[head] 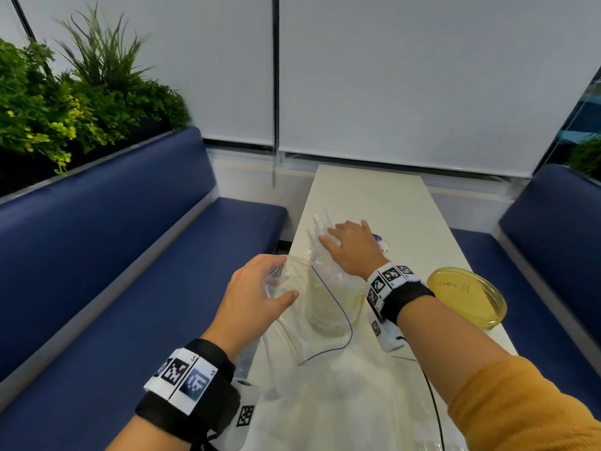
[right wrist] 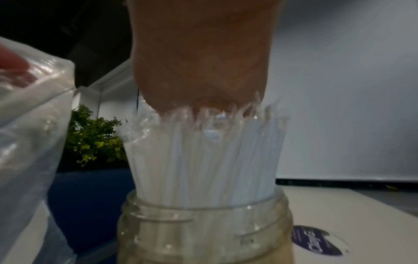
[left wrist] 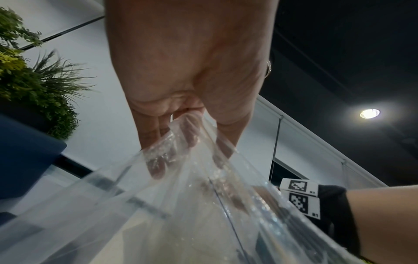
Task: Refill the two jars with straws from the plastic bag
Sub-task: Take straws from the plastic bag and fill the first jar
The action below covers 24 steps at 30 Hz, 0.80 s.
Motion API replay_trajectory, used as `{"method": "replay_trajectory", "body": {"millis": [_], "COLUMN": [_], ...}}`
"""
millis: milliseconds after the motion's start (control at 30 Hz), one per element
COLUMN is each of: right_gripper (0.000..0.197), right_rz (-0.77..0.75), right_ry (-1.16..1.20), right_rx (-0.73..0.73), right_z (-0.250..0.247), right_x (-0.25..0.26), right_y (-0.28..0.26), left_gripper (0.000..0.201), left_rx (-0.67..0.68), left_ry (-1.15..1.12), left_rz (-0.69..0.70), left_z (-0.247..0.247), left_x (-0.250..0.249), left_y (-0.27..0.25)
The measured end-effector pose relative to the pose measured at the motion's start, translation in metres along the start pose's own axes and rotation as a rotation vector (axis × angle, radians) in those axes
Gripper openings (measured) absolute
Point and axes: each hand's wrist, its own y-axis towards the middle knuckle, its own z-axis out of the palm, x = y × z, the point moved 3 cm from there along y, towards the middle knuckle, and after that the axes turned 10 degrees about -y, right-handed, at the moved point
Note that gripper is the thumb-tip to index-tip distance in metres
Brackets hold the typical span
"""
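A clear jar [head: 351, 294] [right wrist: 203, 232] stands on the white table [head: 367, 196], packed with upright wrapped straws [head: 320, 229] [right wrist: 203, 160]. My right hand [head: 349, 247] [right wrist: 201, 62] lies flat on the straw tops, fingers spread, palm pressing down. The clear plastic bag [head: 286, 323] [left wrist: 181, 205] [right wrist: 29, 125], with a thin blue zip line, hangs slack in front of the jar. My left hand [head: 260, 288] [left wrist: 187, 80] pinches the bag's upper edge to the left of the jar. I see no straws inside the bag.
A yellowish round lid [head: 465, 297] with writing lies on the table, right of my right wrist. A purple sticker [head: 379, 237] [right wrist: 316, 239] is on the tabletop behind the jar. Blue benches [head: 130, 255] flank the narrow table; plants [head: 65, 92] stand behind the left one.
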Motion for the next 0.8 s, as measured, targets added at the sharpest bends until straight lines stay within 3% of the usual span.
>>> {"method": "replay_trajectory", "body": {"millis": [100,167,233,300,367,433,500,533,600,667,800], "right_gripper": [0.056,0.058,0.055,0.046,0.037,0.042,0.062,0.078,0.103,0.096,0.059], "right_rz": [-0.001,-0.113,-0.251,-0.402,-0.454,-0.335,-0.11,-0.011,0.064,0.059,0.038], "right_ry": [0.211,0.226,0.057,-0.263,-0.411,-0.179,-0.018,-0.034,-0.084,-0.073,0.064], "right_rx": [-0.332,-0.44,-0.332,-0.047,0.112,-0.01,-0.179,-0.153,0.072,0.214,-0.031], "right_z": [-0.023,-0.036,-0.031,-0.006,0.009,-0.001,-0.012,-0.013,-0.008,0.0,-0.019], "right_x": [0.01,0.028,0.043,0.048,0.043,0.039,0.025,0.017,0.008,0.001,-0.007], "right_y": [0.006,0.012,0.017,0.011,0.004,0.001,0.001,0.001,-0.007,-0.013,-0.009], "left_gripper": [0.05,0.05,0.05,0.051,0.05,0.049,0.048,0.047,0.047,0.047,0.046], "left_rx": [-0.003,-0.001,0.002,0.001,-0.001,0.007,0.01,0.011,0.007,0.008,0.015], "left_ry": [-0.006,-0.004,-0.002,0.001,0.0,-0.011,-0.019,-0.02,-0.016,-0.014,-0.016], "left_rz": [-0.007,-0.007,-0.003,-0.008,-0.012,-0.005,-0.007,-0.01,-0.01,-0.005,-0.01], "left_z": [0.0,0.0,0.001,0.002,0.001,0.001,-0.002,-0.003,-0.006,-0.007,-0.008], "left_x": [0.0,0.0,0.0,0.0,0.0,0.001,0.003,0.003,0.004,0.004,0.003], "left_y": [0.001,0.002,0.002,0.001,0.0,-0.002,-0.005,-0.005,-0.006,-0.007,-0.009]}}
